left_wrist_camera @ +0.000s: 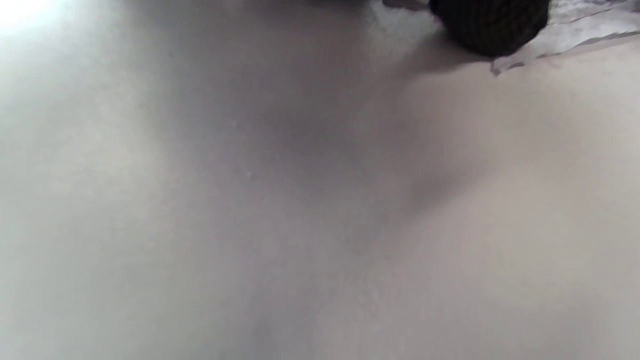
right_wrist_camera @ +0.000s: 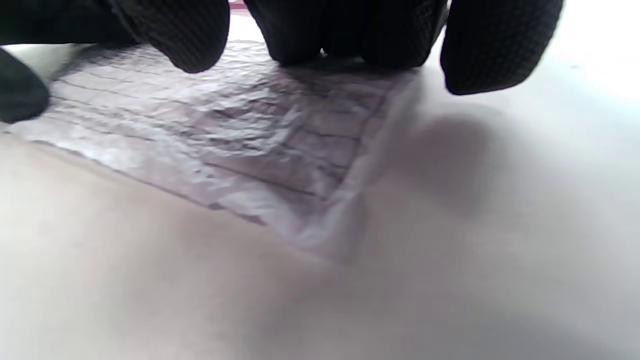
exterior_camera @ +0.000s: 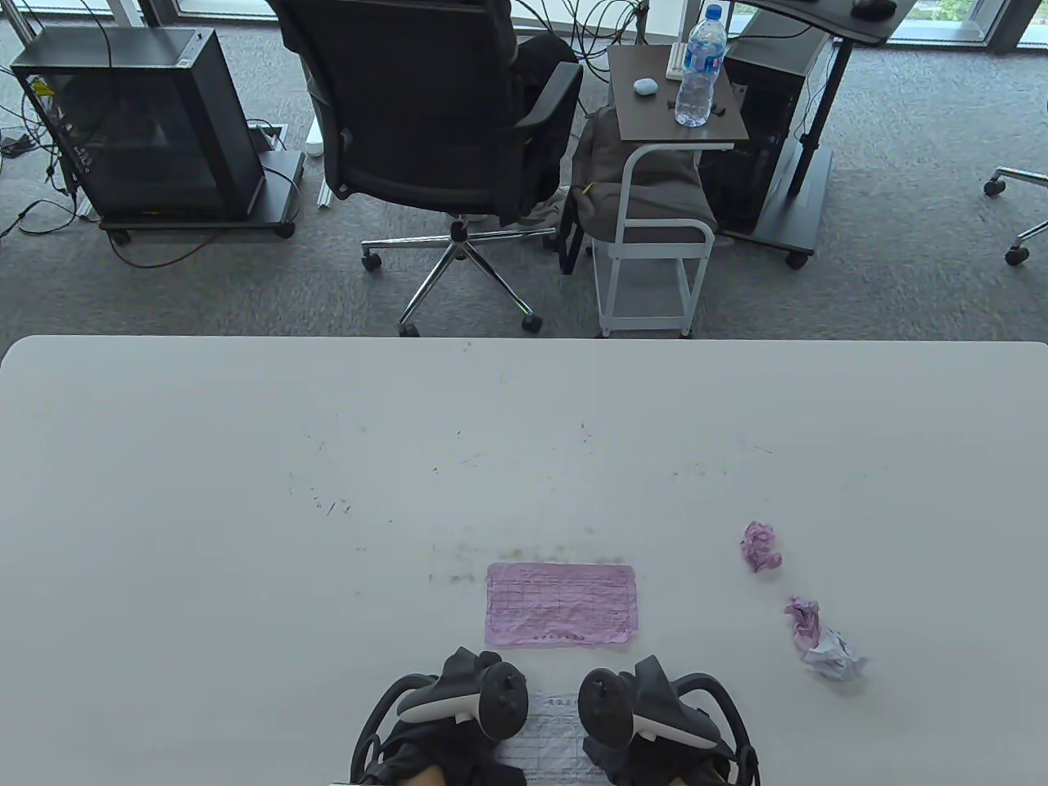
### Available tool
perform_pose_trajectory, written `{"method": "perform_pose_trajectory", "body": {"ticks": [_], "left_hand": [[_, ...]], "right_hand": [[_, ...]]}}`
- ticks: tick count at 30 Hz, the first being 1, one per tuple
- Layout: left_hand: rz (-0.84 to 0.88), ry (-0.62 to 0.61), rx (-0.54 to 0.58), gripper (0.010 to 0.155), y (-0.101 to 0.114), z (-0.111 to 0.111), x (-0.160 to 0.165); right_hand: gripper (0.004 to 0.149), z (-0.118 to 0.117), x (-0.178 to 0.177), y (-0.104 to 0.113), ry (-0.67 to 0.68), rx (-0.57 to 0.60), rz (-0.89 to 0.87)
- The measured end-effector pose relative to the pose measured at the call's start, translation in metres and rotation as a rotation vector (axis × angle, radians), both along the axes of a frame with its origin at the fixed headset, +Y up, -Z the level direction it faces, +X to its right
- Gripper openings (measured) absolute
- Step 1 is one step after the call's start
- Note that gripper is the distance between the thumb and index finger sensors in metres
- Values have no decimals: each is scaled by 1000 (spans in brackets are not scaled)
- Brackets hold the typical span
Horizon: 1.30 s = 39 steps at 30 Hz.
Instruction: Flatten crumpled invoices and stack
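A flattened pink invoice (exterior_camera: 561,604) lies in the near middle of the white table (exterior_camera: 246,491). Just in front of it a creased white invoice (exterior_camera: 553,737) lies flat between and under both hands. My left hand (exterior_camera: 458,700) rests on its left part; the left wrist view shows one gloved fingertip (left_wrist_camera: 490,25) touching the paper's edge (left_wrist_camera: 575,35). My right hand (exterior_camera: 651,708) presses its right part, with fingertips (right_wrist_camera: 340,35) set down on the sheet (right_wrist_camera: 240,135). To the right lie two crumpled pink balls (exterior_camera: 761,547) (exterior_camera: 804,618) and a crumpled white one (exterior_camera: 833,655).
Beyond the table's far edge stand an office chair (exterior_camera: 434,106), a small side table (exterior_camera: 679,98) with a water bottle (exterior_camera: 700,70), and a black computer case (exterior_camera: 139,123). The trackers hide the fingers in the table view.
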<state>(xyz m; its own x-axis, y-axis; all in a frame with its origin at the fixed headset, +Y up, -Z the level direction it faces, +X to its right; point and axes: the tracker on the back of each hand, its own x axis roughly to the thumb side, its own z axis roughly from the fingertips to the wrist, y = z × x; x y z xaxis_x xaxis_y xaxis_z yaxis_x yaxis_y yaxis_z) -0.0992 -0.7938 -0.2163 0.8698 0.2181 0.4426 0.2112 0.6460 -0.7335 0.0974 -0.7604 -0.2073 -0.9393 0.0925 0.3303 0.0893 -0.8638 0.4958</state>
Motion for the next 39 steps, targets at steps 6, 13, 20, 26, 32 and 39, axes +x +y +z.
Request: {"method": "perform_pose_trajectory", "body": {"ticks": [6,13,20,26,32,39], "left_hand": [[-6,-1,-7,96,0,1,0],[-4,-3,-6,97,0,1,0],[-1,-1,-6,97,-1,1,-1],[-4,1,-2,97,-1,1,-1],[-2,2,-4,97,0,1,-1],[2,4,-5,97,0,1,-1]], "right_hand": [[55,-8,24,2,-78,-53,-42],[61,1,13,11,157,23,-296],[55,29,-42,0,536,-70,-131],[50,26,-36,-4,440,-198,-140],[40,12,-14,-3,286,-273,-134],[39,-1,18,-6,110,-325,-126]]}}
